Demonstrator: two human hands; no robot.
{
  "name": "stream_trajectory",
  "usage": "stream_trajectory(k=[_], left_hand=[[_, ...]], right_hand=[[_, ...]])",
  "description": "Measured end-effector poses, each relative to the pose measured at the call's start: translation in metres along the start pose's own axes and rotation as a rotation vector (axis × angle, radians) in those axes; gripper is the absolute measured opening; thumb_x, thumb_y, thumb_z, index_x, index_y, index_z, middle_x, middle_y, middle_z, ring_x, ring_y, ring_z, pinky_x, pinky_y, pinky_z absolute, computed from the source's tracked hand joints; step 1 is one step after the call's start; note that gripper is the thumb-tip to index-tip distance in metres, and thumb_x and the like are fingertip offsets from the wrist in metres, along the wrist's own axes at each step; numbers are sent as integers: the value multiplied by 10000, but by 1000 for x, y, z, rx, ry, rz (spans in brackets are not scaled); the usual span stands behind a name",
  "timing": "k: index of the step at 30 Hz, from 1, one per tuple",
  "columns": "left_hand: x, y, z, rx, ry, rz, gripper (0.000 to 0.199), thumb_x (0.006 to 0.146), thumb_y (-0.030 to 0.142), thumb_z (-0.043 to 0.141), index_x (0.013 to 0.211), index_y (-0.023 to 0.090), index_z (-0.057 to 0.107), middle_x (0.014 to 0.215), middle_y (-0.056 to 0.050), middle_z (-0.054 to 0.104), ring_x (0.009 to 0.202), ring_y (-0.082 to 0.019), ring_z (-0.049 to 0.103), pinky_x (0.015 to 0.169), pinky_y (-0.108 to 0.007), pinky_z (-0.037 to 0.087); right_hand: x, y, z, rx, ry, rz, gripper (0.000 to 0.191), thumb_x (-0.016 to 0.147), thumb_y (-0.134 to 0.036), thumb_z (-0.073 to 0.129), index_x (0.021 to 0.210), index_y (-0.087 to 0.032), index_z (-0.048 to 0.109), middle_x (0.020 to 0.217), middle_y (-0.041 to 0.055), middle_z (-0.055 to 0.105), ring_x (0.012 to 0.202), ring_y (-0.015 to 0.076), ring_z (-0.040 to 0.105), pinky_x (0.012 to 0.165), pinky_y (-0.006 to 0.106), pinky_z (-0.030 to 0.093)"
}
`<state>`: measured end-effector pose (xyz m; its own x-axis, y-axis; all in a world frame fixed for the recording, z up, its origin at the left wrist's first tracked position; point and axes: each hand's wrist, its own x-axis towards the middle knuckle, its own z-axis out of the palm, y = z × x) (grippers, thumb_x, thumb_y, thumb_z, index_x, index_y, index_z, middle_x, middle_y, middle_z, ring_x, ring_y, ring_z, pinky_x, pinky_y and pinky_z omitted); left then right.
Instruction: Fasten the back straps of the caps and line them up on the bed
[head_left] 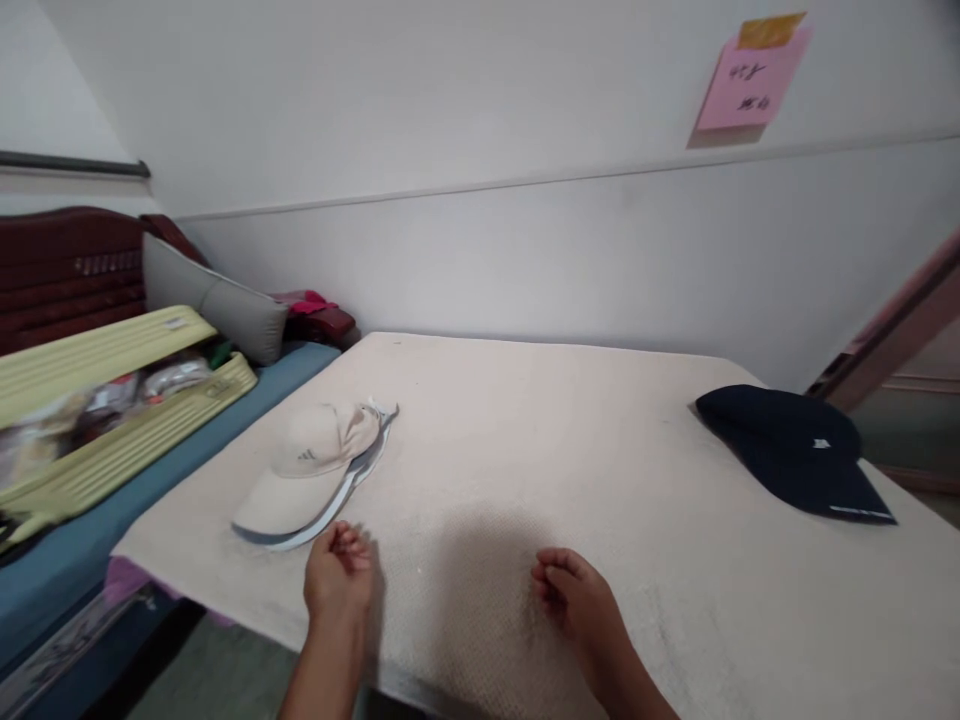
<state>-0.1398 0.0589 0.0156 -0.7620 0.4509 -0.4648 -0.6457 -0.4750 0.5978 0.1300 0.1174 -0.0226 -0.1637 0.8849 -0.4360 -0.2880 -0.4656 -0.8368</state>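
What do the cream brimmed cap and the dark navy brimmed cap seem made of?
The cream brimmed cap looks like matte fabric, judging by the soft folds at its back. The dark navy brimmed cap also seems matte cloth, showing no gloss; cotton or synthetic, I can't tell.

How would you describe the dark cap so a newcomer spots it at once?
Start from the pale-topped table below the white wall. On its right side, farther out than the right hand, lies the dark cap. Unlike the pale cap by the left hand, it is deep navy with a small white mark.
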Motion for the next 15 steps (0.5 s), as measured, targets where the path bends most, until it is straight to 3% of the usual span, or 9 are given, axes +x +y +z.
stream_trajectory(k=[7, 11, 15], left_hand=[[33, 41, -26, 36, 122, 195, 162, 715, 23, 445, 629, 159, 460, 548, 41, 484, 441, -51, 465, 386, -122, 320], [41, 43, -30, 77, 141, 236, 145, 742, 40, 472, 659, 160, 474, 575, 47, 496, 454, -51, 475, 397, -128, 339], [41, 40, -29, 147, 79, 254, 149, 760, 97, 524, 658, 170, 442, 560, 75, 440, 428, -41, 423, 379, -132, 322]], right_hand=[[-3, 11, 21, -101, -35, -16, 112, 594, -214, 594, 702, -185, 608, 633, 22, 612, 512, 123, 525, 449, 222, 365], [-2, 13, 30, -129, -48, -18, 102, 591, -219, 590, 686, -186, 601, 623, 22, 607, 504, 123, 516, 438, 223, 355], [-3, 13, 36, -130, -61, 0, 105, 586, -230, 587, 683, -191, 597, 620, 19, 607, 502, 121, 515, 445, 224, 355]])
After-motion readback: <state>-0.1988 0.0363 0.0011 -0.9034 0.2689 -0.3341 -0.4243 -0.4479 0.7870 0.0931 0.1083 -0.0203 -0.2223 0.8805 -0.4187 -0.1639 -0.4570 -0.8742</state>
